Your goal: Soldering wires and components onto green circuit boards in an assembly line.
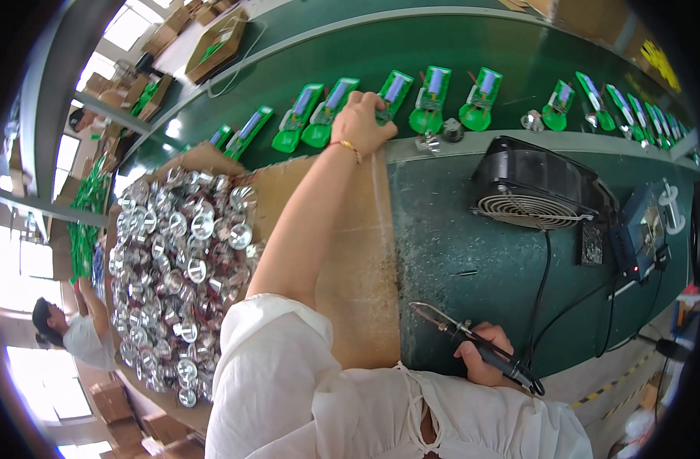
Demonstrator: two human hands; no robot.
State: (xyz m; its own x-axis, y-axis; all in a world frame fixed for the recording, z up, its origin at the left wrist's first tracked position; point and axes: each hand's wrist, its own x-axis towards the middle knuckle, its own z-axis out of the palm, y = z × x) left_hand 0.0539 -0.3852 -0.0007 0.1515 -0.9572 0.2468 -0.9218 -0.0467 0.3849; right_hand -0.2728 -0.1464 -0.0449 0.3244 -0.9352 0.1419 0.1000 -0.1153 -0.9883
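My left hand (pixel 362 122) reaches out to a dark green conveyor belt (pixel 250 88). Its fingers are curled round the near end of a green plastic housing (pixel 398 86) with a purple-blue cell in it; the hand hides that end. Similar green housings (pixel 430 98) lie in a row along the belt to both sides. Low in front of my body, my right hand (pixel 486 354) grips a soldering iron (pixel 484 348), its tip pointing up to the left. To the left of my arm is a heap of shiny silver reflector cups (pixel 177 268) with thin wires among them.
A black fan (pixel 537 183) stands on the bench at right, beside a soldering station (pixel 641 229) and a solder spool (pixel 672 209). Black cables cross the bench there. Cardboard (pixel 357 268) covers its middle. Loose silver cups (pixel 427 142) sit at the belt's edge. Another person (pixel 86 333) works at far left.
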